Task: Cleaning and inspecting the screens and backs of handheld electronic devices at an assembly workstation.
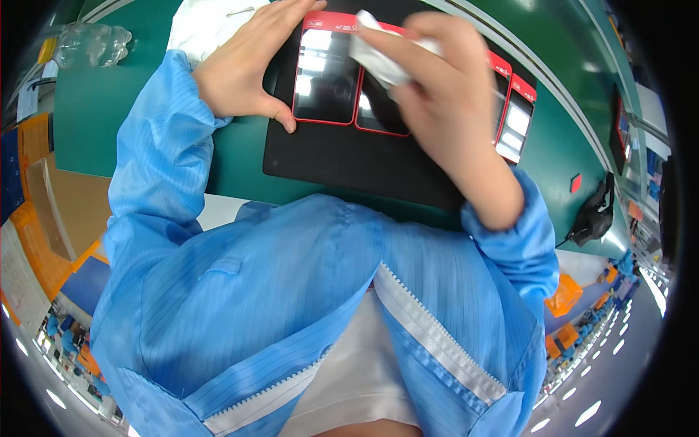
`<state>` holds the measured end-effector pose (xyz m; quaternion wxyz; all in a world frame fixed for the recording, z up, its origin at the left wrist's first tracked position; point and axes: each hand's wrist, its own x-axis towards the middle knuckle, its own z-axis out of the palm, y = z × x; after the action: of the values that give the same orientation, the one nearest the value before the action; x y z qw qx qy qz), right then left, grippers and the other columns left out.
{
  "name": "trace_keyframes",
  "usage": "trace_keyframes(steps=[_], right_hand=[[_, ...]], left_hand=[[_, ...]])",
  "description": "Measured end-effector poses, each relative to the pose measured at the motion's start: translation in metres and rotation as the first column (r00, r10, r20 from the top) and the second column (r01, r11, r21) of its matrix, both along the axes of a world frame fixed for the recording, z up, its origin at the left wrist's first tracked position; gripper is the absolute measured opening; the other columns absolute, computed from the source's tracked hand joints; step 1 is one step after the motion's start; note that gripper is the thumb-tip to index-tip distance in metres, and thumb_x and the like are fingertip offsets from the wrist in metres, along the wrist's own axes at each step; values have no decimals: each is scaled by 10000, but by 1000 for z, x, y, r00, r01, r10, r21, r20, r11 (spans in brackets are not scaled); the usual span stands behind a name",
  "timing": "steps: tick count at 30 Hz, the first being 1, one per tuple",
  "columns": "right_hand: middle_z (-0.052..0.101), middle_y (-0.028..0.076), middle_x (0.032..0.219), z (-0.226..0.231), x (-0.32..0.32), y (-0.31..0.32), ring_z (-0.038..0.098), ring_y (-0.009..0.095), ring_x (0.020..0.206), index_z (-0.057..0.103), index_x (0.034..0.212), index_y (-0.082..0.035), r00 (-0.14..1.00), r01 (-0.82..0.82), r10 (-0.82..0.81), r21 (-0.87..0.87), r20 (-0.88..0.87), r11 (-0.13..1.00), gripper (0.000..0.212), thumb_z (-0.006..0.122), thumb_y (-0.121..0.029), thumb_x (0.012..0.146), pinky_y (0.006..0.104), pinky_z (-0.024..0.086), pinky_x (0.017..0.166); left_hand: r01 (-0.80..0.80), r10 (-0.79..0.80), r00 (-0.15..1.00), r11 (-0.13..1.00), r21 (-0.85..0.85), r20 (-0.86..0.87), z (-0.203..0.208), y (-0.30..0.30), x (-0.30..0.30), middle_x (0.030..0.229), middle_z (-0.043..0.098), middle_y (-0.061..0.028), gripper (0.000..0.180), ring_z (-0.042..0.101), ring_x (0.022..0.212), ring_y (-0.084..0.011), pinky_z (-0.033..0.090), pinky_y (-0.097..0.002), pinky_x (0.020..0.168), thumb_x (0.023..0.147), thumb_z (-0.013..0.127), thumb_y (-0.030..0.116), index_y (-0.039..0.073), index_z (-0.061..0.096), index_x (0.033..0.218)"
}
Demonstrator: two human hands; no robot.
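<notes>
Several dark glossy panels with red borders lie in a row on a black mat. The leftmost panel lies beside my left hand, whose fingers are spread, the thumb by its lower left corner and the fingertips near its top edge. My right hand, smeared by motion, pinches a white wiping cloth over the upper part of the second panel. That hand hides much of the middle of the row. Farther right, the end panel shows bright reflections.
The mat rests on a green table. White cloth or paper lies behind my left wrist. A clear plastic bottle lies at the far left. On the right are a small red piece and a black crumpled item.
</notes>
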<state>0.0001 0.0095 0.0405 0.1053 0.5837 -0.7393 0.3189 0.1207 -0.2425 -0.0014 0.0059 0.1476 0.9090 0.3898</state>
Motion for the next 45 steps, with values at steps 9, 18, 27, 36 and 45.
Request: trace_keyframes(steps=[9,18,27,36,45], right_hand=[[624,93,1161,-14,10,3,606,299,1064,679,1193,-20,932,-362,341,305,120,881,441,693,-72,756,379,533,849],[647,63,1014,-26,-9,-39,630,266,923,716,1089,-55,974,-211,222,198,-36,957,359,700,-100,734,366,547,759],[616,81,947,-17,-1,-40,596,255,801,704,1133,5,917,-376,397,250,-40,892,494,702,-85,647,347,525,683],[566,84,881,-14,15,3,606,232,772,697,1016,32,908,-382,410,240,-81,893,330,739,-68,705,329,529,680],[681,105,1076,-15,-27,-39,671,290,942,713,1075,-17,955,-267,287,205,-72,941,366,742,-48,711,385,562,800]], left_hand=[[-25,6,997,966,256,76,-1,-1,-12,1532,336,-323,1425,291,1446,-503,250,-545,1186,581,906,588,-123,128,1539],[259,-87,564,963,75,-821,-76,-6,-42,1514,357,-327,1409,337,1413,-503,279,-527,1174,595,909,559,-115,117,1546],[190,-75,618,980,56,-783,-76,-5,-37,1523,357,-312,1380,334,1436,-481,297,-517,1175,558,900,593,-126,220,1520],[205,-49,588,975,90,-807,-75,2,-45,1488,388,-323,1355,360,1417,-466,312,-508,1161,547,882,619,-127,278,1503],[205,-4,612,967,154,-791,-73,-2,-36,1490,401,-310,1370,376,1416,-454,314,-500,1168,533,879,633,-126,279,1503]])
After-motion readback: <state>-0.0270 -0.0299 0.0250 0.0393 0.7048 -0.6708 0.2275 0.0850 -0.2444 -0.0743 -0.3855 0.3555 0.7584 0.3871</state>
